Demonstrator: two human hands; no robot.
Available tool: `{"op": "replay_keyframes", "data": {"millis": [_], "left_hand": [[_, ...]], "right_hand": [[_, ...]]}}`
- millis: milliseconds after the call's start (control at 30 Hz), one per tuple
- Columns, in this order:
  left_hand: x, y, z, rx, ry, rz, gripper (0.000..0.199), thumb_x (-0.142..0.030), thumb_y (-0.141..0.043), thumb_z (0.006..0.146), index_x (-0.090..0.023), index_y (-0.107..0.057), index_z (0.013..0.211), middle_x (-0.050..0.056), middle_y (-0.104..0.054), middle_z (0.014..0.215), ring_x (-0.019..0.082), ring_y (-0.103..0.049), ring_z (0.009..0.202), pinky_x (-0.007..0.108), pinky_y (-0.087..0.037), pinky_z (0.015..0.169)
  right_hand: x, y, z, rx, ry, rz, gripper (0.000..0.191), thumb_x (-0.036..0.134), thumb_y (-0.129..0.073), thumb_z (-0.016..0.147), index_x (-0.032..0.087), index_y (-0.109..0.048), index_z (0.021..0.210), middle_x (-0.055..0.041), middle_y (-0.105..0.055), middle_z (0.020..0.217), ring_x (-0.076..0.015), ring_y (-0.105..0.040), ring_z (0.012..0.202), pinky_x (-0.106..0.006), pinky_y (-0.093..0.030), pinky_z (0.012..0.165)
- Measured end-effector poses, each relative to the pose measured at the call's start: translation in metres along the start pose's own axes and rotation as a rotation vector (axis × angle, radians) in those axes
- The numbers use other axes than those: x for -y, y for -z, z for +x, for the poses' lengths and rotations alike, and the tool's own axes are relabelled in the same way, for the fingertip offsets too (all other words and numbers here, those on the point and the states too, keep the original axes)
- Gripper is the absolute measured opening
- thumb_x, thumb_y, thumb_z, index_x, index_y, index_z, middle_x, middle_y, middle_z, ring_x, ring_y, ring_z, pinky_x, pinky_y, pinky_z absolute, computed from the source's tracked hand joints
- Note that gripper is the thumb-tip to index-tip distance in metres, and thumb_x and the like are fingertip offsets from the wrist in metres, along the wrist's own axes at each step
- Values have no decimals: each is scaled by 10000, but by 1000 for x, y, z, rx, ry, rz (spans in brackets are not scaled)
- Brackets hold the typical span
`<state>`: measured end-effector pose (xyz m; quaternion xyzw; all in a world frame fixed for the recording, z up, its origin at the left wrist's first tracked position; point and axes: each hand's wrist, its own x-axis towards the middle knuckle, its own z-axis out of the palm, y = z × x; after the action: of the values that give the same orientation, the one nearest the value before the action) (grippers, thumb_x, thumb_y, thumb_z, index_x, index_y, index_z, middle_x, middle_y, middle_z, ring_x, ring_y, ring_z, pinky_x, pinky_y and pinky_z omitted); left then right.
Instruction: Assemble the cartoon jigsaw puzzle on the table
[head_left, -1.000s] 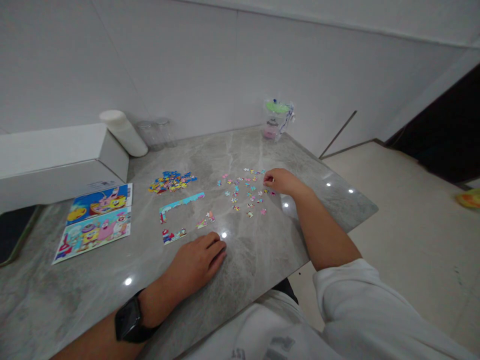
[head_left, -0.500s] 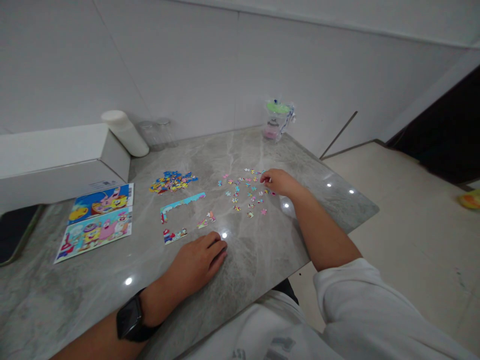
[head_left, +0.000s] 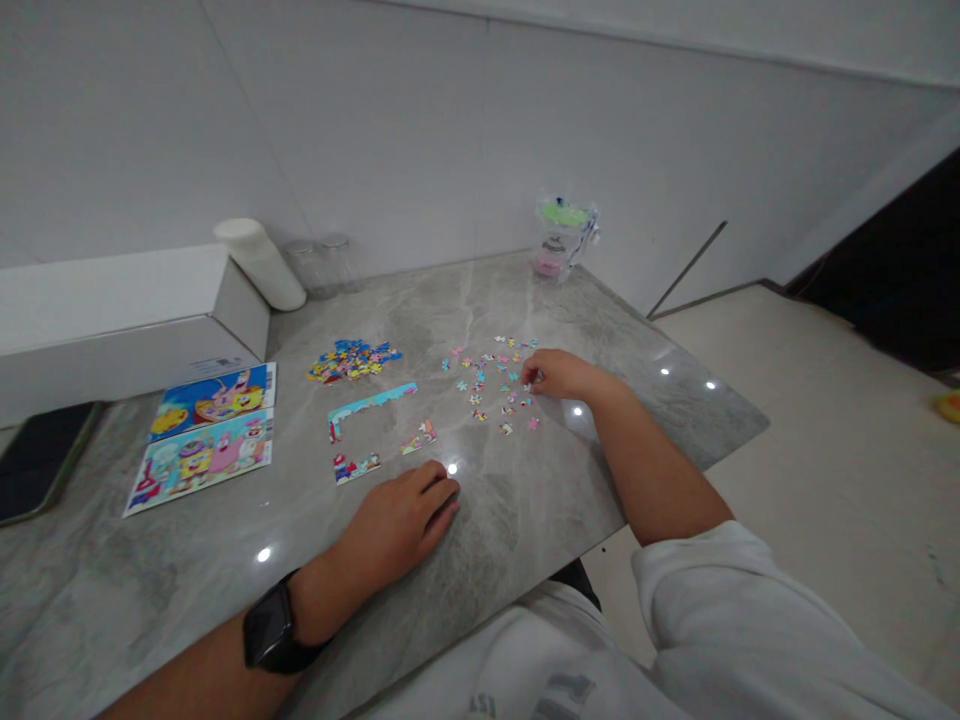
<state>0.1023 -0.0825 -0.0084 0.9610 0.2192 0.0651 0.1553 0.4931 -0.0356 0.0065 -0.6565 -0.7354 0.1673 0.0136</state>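
My right hand (head_left: 559, 376) is at the right edge of the loose puzzle pieces (head_left: 480, 386), thumb and fingers pinched together. A small pale puzzle piece (head_left: 538, 376) shows between them, partly hidden. My left hand (head_left: 409, 515) lies palm down on the table, holding nothing, its fingers loosely stretched. Just beyond it are joined parts of a puzzle: a light-blue edge strip (head_left: 375, 401) with a corner, a red and white lower corner (head_left: 355, 467), and a small pinkish section (head_left: 418, 437). A denser heap of puzzle pieces (head_left: 352, 361), mostly blue and yellow, lies farther back.
Two cartoon picture sheets (head_left: 206, 440) lie left of the puzzle, near a dark phone (head_left: 45, 460). Behind them stand a long white box (head_left: 112, 320), a leaning white bottle (head_left: 262, 265) and clear glasses (head_left: 322, 265). A plastic-wrapped cup (head_left: 559, 240) is by the wall.
My right hand has shifted slightly toward me along the right edge of the loose pieces. The left hand rests in the same place; the view has turned slightly left.
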Motion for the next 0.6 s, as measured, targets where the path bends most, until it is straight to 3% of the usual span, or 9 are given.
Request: {"op": "replay_keyframes", "data": {"millis": [233, 400, 500, 600], "left_hand": [[0, 0, 2, 38, 2, 1, 263, -318, -452, 1100, -224, -673, 1205, 95, -675, 1212, 215, -696, 1010, 344, -590, 855], [-2, 3, 2, 53, 14, 1, 263, -306, -454, 1093, -216, -678, 1198, 97, -675, 1205, 208, -696, 972, 332, -587, 811], [-3, 5, 2, 58, 17, -7, 258, -305, -459, 1092, -217, -679, 1192, 94, -671, 1190, 213, -692, 963, 338, -580, 803], [-2, 4, 1, 30, 10, -31, 246, -310, -471, 1090, -229, -678, 1197, 89, -664, 1175, 207, -679, 959, 329, -567, 807]], "right_hand": [[8, 7, -6, 12, -4, 35, 144, 152, -699, 852, 213, -752, 972, -62, -775, 1024, -199, -679, 911, -286, -477, 819], [14, 10, -8, -105, 27, 172, 240, 164, -647, 876, 208, -733, 1095, -63, -761, 1007, -190, -663, 872, -296, -477, 824], [21, 10, -5, -141, 40, 370, 166, 260, -646, 871, 204, -730, 1003, -38, -721, 893, -183, -629, 806, -306, -479, 782], [36, 11, -3, -140, 75, 710, 223, 390, -698, 828, 207, -690, 956, -4, -678, 833, -163, -597, 756, -297, -471, 724]]}}
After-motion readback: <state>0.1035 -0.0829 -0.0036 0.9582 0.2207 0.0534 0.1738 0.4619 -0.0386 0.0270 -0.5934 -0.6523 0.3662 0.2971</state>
